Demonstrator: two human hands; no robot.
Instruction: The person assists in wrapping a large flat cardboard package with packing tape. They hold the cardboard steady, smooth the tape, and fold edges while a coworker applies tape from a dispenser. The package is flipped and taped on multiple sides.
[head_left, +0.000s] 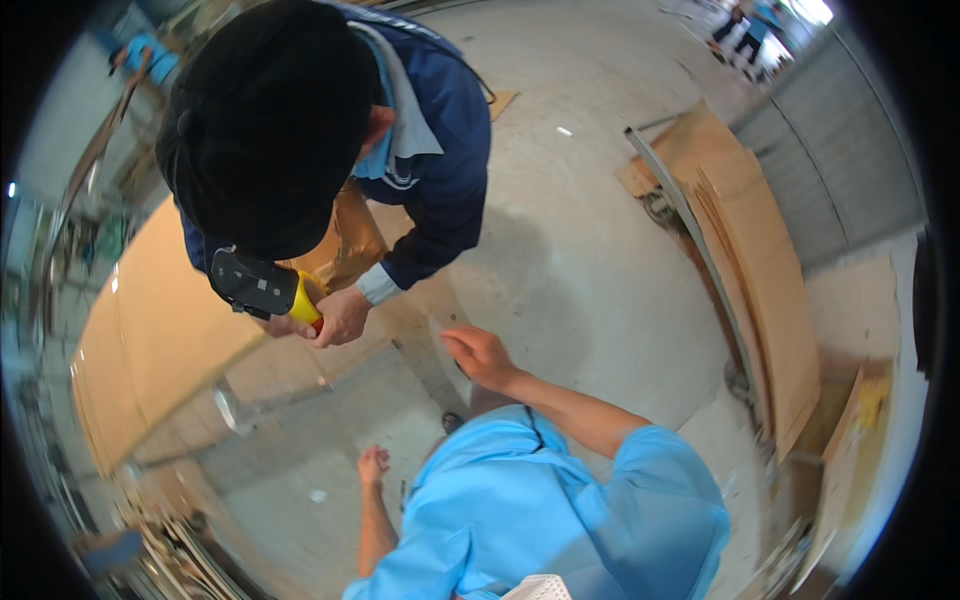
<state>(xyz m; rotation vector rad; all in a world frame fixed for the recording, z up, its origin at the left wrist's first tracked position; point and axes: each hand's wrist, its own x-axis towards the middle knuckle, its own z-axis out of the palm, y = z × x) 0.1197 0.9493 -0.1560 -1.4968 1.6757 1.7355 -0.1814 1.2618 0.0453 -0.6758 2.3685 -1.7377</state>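
My right hand reaches forward at mid-view. Its fingers are loosely bent and hold nothing I can see. Lower on the left, my left hand hangs over the floor. Its fingers are slightly curled and a little apart, with no object visible in them. Nearest to my right hand are the hands of a person in a dark cap and navy jacket. Those hands hold a yellow object with a red part, whose kind I cannot make out. A black device sits at the front of the cap.
Large flat cardboard lies at the left behind the person. A cart carrying upright cardboard sheets stands at the right, beside a grey panel. Stacked strips lie at lower left. Other people are far off.
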